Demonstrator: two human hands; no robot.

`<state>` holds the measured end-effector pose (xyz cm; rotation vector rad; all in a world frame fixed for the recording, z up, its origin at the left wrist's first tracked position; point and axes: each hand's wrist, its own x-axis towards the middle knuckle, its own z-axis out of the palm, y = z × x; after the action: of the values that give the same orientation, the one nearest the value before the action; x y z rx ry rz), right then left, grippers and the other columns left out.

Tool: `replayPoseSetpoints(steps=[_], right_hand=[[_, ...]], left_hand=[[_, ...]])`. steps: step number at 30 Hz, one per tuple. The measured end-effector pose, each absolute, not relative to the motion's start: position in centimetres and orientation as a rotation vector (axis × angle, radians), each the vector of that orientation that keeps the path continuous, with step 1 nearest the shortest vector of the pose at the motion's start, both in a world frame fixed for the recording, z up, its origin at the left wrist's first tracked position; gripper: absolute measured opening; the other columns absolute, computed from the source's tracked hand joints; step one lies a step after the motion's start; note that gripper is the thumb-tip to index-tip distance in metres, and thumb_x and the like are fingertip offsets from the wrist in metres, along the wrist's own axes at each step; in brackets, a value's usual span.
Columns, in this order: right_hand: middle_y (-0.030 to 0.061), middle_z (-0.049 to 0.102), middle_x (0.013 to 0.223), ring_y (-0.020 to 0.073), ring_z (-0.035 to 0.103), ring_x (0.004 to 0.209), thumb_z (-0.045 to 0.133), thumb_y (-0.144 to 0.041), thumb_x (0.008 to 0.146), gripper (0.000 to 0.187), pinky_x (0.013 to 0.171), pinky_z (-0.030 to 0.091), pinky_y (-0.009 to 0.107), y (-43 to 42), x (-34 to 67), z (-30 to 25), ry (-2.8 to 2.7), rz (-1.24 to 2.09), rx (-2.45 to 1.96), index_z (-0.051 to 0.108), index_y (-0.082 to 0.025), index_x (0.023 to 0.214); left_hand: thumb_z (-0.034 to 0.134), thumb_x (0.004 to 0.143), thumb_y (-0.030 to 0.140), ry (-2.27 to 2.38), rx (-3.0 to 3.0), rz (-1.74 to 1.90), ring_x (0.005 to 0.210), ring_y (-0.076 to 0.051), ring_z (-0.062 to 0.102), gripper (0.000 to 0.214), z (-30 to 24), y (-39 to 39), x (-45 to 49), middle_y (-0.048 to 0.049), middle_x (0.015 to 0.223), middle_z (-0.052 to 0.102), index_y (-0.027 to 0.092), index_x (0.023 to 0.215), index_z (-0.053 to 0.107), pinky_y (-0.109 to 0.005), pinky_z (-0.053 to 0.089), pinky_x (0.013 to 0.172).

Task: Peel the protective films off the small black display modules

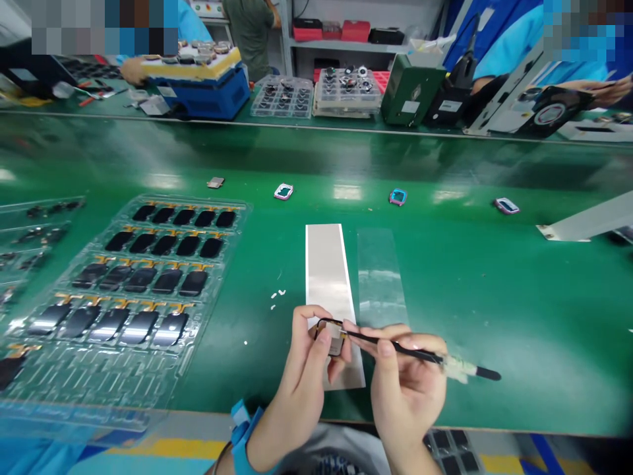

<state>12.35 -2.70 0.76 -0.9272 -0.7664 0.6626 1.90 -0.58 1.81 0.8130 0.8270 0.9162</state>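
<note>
A glossy green workbench (475, 290) spans the room; a blue machine (202, 89) stands far left. Near left lies a clear tray (99, 386) of dark screens, with a grey strip (326, 270) at centre. Over the strip's near end, the left hand (304, 369) pinches a small square part (336, 340), and the right hand (408, 389) grips black tweezers (420, 355) whose tip touches it.

Screen tray (123, 386) left; watch cases (397, 196) on belt (494, 297).
</note>
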Motion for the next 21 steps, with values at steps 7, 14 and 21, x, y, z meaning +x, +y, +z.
replayPoseSetpoints(steps=[7,14,21], right_hand=[[-0.0004,0.067,0.087,0.0185,0.075,0.086,0.054,-0.009,0.095,0.019,0.065,0.064,0.030,-2.70,12.20,0.87,-0.789,0.648,-0.970,0.046,-0.026,0.097],[0.0005,0.066,0.085,0.0203,0.074,0.086,0.055,-0.016,0.096,0.017,0.063,0.064,0.033,-2.88,12.16,0.99,-0.795,0.637,-1.072,0.043,-0.029,0.095],[0.0004,0.066,0.086,0.0194,0.074,0.086,0.055,-0.014,0.096,0.018,0.063,0.064,0.031,-2.89,12.17,1.07,-0.789,0.659,-1.036,0.043,-0.029,0.096]], left_hand=[[0.047,0.102,0.043,0.832,0.785,0.959,0.059,-0.006,0.047,0.020,1.49,-0.64,2.05,0.0029,0.080,0.060,0.024,0.107,0.044,-0.018,0.042,0.060],[0.043,0.103,0.044,0.818,0.817,0.944,0.060,-0.007,0.047,0.019,1.49,-0.71,1.93,0.0033,0.082,0.061,0.026,0.109,0.041,-0.019,0.042,0.061],[0.041,0.103,0.045,0.837,0.857,0.931,0.059,-0.007,0.045,0.021,1.67,-0.60,1.93,0.0036,0.080,0.060,0.025,0.109,0.040,-0.020,0.041,0.061]])
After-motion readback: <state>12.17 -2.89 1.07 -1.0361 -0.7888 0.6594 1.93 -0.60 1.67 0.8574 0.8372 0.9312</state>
